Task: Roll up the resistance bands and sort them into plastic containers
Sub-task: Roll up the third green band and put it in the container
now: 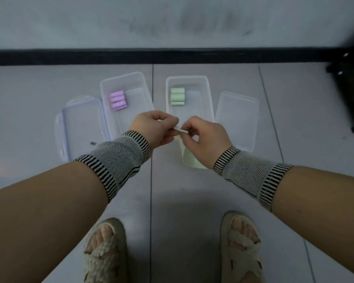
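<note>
Sandalled feet (172, 252) below; both hands (180, 129) pinching green band (189, 156).

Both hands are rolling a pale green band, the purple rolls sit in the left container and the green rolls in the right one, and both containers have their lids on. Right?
Not quite. The head view shows both containers open: the left lid and right lid lie on the floor beside the left container and right container. The rest stands.
</note>
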`<state>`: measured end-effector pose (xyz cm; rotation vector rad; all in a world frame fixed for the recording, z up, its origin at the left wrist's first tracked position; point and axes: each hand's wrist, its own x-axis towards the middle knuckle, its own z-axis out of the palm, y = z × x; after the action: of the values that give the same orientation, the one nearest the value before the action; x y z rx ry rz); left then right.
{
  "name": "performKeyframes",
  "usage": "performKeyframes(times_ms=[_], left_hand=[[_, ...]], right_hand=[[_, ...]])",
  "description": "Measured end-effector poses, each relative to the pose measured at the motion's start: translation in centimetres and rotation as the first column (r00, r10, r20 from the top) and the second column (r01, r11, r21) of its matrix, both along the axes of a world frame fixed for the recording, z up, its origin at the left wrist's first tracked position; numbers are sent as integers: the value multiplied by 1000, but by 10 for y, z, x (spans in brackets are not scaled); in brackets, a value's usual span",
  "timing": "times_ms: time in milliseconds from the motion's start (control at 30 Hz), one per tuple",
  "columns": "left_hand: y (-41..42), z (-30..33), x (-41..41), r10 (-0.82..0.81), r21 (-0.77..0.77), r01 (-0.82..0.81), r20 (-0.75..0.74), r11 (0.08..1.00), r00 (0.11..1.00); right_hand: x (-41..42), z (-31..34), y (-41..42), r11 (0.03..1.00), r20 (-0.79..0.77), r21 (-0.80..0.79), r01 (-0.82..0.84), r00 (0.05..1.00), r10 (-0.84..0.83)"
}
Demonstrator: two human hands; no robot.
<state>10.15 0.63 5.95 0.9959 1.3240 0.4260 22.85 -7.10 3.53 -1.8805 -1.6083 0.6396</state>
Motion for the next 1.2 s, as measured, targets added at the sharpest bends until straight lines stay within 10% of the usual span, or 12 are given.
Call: performKeyframes(times_ms=[467,800,1200], left_hand=[[-32,186,12,-128,498,185,-146,847,981],[-113,285,-21,-36,413,-77,260,908,965],[-150,272,-50,55,260,-180,425,949,904]], right_hand=[[20,191,-20,956,-321,77,282,915,-244],[-29,305,-84,922,-623,94,375,745,-240],[-58,297,-108,927,-684,61,371,691,-232]])
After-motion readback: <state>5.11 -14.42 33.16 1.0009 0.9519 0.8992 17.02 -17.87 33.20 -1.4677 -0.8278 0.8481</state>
